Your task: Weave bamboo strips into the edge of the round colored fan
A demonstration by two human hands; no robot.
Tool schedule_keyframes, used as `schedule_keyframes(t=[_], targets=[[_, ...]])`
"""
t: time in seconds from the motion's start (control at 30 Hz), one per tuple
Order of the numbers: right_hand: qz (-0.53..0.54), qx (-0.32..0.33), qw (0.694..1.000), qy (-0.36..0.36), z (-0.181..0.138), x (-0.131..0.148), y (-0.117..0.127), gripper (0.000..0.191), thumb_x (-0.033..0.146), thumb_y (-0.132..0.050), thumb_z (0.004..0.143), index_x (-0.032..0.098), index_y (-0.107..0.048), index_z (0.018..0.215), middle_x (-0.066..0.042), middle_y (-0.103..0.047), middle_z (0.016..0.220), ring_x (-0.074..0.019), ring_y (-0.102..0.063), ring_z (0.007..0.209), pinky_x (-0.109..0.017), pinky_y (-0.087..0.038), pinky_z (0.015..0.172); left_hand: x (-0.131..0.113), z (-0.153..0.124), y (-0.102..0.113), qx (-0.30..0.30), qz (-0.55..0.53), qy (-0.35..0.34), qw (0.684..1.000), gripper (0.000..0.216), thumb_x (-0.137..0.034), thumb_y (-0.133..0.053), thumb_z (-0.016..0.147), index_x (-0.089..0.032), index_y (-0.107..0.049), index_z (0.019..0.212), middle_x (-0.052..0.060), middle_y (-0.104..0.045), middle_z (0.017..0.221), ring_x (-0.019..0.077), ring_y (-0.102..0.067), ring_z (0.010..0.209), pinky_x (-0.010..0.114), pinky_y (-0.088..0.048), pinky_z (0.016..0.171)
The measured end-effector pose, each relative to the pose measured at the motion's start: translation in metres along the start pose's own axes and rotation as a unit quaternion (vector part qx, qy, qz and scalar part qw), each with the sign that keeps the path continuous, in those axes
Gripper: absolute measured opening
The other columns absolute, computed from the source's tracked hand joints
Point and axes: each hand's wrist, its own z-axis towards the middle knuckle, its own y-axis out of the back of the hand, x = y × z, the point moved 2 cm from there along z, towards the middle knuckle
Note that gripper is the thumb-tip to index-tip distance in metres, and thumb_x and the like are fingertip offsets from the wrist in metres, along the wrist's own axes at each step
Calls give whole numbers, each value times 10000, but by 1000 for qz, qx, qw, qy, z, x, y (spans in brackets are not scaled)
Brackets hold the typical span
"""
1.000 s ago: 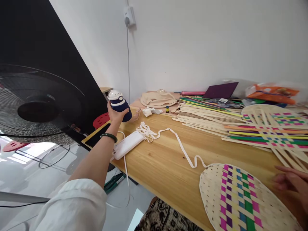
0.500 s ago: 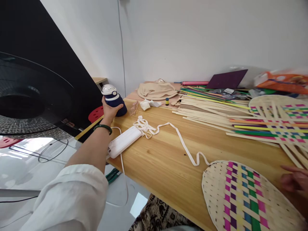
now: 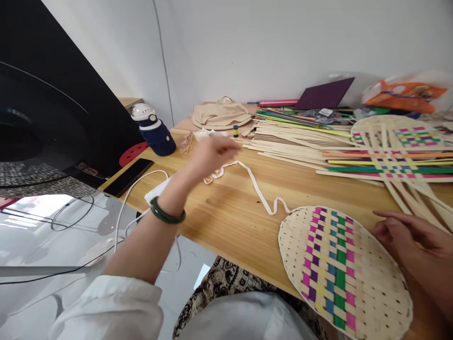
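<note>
My left hand (image 3: pixel 215 153), with a dark green bangle on its wrist, is raised over the table and smeared by motion. Its fingers point right, and what they hold, if anything, is unclear. Beneath it runs a loose white ribbon (image 3: pixel 256 184), partly hidden by the arm. The ribbon leads to the pale rim of an oval woven bamboo mat (image 3: pixel 336 269) with pink, purple, yellow, blue and green strips. Beside the mat's right edge rests my right hand (image 3: pixel 417 245), index finger stretched out, nothing visible in it. A dark blue bottle (image 3: pixel 157 137) with a clear domed lid stands at the left.
A black phone (image 3: pixel 129 177) lies at the table's left edge near a white power strip (image 3: pixel 155 190), mostly covered by my arm. Bamboo strips (image 3: pixel 290 141), a half-woven piece (image 3: pixel 392 165), a thread spool (image 3: pixel 235 131) and a beige cloth item (image 3: pixel 221 115) lie farther back. A fan (image 3: pixel 31 137) stands left.
My left hand has let go of the bottle and moved right, over the ribbon. The phone now shows. The view has shifted, bringing more of my right hand and the mat into sight.
</note>
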Motion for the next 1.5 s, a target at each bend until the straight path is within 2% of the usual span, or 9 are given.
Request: schedule_keyframes(t=[0.07,0.13,0.37,0.53,0.7,0.87,1.1,1.3,1.5], targets=[[2,13,1000,-6,1,7,5,235,474,-448,787,315,-621,774,-8,-666,720,-228,-652,648,-404,-551,662,-35,-19,-35,132,72,-80,985,267,-162,-484,852,-217,-719,965,19,-720,1030,199,-663,960,320,-524,839],[7,6,1000,-1,0,14,9,197,440,-447,769,316,-581,694,-14,-664,713,-237,-654,666,-416,-552,696,-50,-40,-60,188,147,-83,968,369,-91,-409,859,-235,-710,1017,11,-685,1150,204,-648,1030,316,-520,865],[2,-20,999,44,-5,13,10,249,408,-451,798,272,-651,858,-17,-664,714,-203,-656,677,-345,-536,677,-46,-100,-91,176,169,-51,968,400,-244,-363,953,-165,-540,1303,50,-509,1393,210,-436,1316,374,-320,1131],[18,-20,999,42,-5,4,7,309,388,-466,801,220,-683,945,-17,-657,690,-178,-651,674,-306,-523,713,-47,-126,-97,174,150,-33,973,517,-351,-350,965,-129,-351,1433,93,-378,1482,201,-325,1385,386,-251,1168],[50,-19,998,38,-2,-2,3,329,379,-488,765,183,-693,933,-28,-658,671,-167,-640,622,-292,-524,679,-47,-144,-92,158,141,-56,976,485,-383,-367,959,-147,-438,1377,110,-397,1471,208,-322,1387,419,-251,1165],[101,-1,995,12,0,-9,-1,325,375,-516,743,168,-688,925,-33,-655,654,-163,-620,573,-282,-514,620,-48,-135,-90,75,131,-21,988,505,-369,-404,938,-123,-434,1378,135,-437,1441,225,-369,1362,405,-285,1149],[122,14,992,12,0,-14,-4,301,342,-514,759,156,-678,929,-25,-633,614,-148,-593,530,-257,-496,559,-51,-131,-111,106,175,-10,979,515,-387,-397,940,-83,-456,1351,174,-437,1428,246,-378,1354,420,-290,1142],[127,17,992,8,1,-16,-7,283,318,-520,762,153,-682,926,-16,-623,596,-139,-585,523,-251,-492,566,-54,-154,-95,111,149,-38,982,510,-398,-421,933,-115,-458,1356,149,-444,1433,237,-394,1345,415,-306,1140],[128,13,992,3,1,-16,-6,283,316,-522,761,155,-682,930,-21,-628,606,-139,-579,524,-251,-486,558,-49,-153,-89,37,135,-7,990,491,-382,-435,927,-119,-480,1338,154,-472,1410,251,-409,1334,415,-341,1121]])
